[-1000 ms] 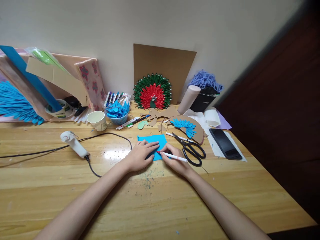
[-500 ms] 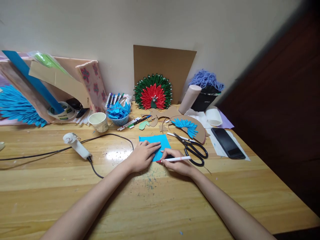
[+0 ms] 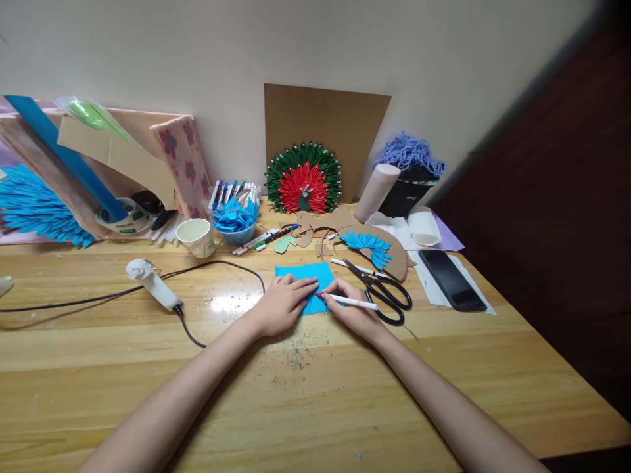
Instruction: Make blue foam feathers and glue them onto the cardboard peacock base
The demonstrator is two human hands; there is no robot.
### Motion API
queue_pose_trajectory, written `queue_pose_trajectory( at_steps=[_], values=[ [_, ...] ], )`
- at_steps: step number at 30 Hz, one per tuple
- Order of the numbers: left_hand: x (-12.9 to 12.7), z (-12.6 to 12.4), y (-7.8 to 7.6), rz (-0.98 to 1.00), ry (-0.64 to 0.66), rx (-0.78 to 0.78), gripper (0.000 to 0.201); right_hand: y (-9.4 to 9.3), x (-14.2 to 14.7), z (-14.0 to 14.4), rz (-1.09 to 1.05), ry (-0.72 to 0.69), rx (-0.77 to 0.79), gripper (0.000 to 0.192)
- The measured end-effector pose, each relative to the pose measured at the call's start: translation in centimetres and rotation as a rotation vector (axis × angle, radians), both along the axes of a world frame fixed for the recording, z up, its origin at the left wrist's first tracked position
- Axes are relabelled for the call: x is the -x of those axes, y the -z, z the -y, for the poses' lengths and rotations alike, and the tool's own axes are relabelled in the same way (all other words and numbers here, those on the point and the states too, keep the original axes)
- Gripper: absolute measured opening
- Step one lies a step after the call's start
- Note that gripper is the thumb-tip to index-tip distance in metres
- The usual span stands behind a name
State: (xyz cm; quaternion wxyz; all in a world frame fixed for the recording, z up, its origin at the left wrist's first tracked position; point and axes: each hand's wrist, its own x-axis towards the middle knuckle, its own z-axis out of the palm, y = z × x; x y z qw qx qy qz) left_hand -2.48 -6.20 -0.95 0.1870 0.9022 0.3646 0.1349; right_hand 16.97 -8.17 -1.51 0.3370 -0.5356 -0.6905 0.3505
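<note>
A sheet of blue paper (image 3: 323,272) lies on the wooden table. My left hand (image 3: 283,304) rests flat across its left part, fingers stretched out, covering some of it. Pinched in my right hand (image 3: 355,314) is a white marker (image 3: 352,301), its red tip touching or just over the sheet close to my left fingertips. Right beside that hand are scissors (image 3: 389,299) with black handles, blades partly open. Another white marker (image 3: 340,263) lies partly under their blades. Behind these is a cardboard piece (image 3: 398,259) with a fan of blue petals (image 3: 369,248) on it.
A hot glue gun (image 3: 154,284) with a black cord lies at left, near a paper cup (image 3: 196,238) and a bowl of blue scraps (image 3: 236,233). A red and green peacock (image 3: 304,184) leans on a cardboard sheet (image 3: 325,118). A phone (image 3: 451,279) lies at right.
My right hand has moved the marker up the blue paper, away from its near edge. My left hand stays on the sheet. The view has shifted slightly.
</note>
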Motion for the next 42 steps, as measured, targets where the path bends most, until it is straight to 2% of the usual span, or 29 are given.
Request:
queue_pose_trajectory(
  at_steps=[5,9,16,22,29,35,42],
  values=[
    [-0.1,-0.1,-0.1,-0.017,0.011,-0.011,0.043,0.5,-0.4,-0.3,-0.015,-0.008,0.016,0.006],
    [-0.1,-0.1,-0.1,-0.031,0.01,-0.018,0.043,1.0,-0.9,-0.6,-0.11,-0.045,0.071,0.009],
    [0.0,-0.1,0.0,-0.023,0.006,-0.014,0.043,0.5,-1.6,-0.8,-0.188,-0.147,0.154,0.016],
    [0.0,-0.1,0.2,0.007,0.003,-0.004,0.043,0.6,-1.8,-1.0,-0.304,-0.127,0.143,0.01],
    [0.5,-0.3,0.4,0.105,-0.018,0.068,0.043,0.6,-1.3,-0.6,-0.134,-0.058,0.033,0.008],
    [0.3,-0.3,0.4,0.067,-0.013,0.036,0.046,-0.3,-1.0,-0.1,-0.018,-0.117,-0.032,0.008],
    [0.2,-0.3,0.4,0.035,-0.006,0.017,0.048,-0.4,-0.9,-0.1,0.025,-0.126,-0.051,0.01]
  ],
)
